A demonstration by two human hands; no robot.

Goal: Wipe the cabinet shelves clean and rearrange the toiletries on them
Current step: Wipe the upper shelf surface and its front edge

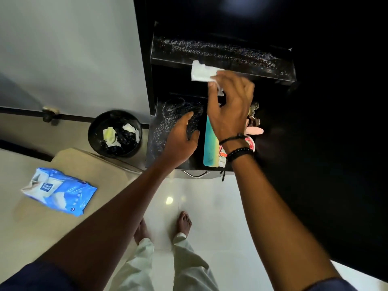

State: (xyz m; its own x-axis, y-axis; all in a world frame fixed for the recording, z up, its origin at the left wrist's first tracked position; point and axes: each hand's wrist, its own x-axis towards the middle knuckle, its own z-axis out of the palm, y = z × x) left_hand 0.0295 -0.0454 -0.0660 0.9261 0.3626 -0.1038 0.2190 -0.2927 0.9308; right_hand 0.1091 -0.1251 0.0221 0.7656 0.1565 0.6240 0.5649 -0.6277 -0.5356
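A black cabinet stands open in front of me, with a dusty upper shelf (220, 51) and a dusty lower shelf (168, 120). My right hand (231, 106) pinches a white wipe (202, 72) at the front edge of the upper shelf. My left hand (181, 139) rests with straight fingers on the lower shelf. Beside it on that shelf lie a teal toothpaste box (211, 141) and a few other small toiletries (254, 122), partly hidden by my right wrist.
A black bin (114, 133) holding used wipes stands on the floor left of the cabinet. A blue pack of wipes (59, 191) lies on a beige surface at the left. A metal handle (195, 174) sits below the lower shelf. My bare feet stand on white tiles.
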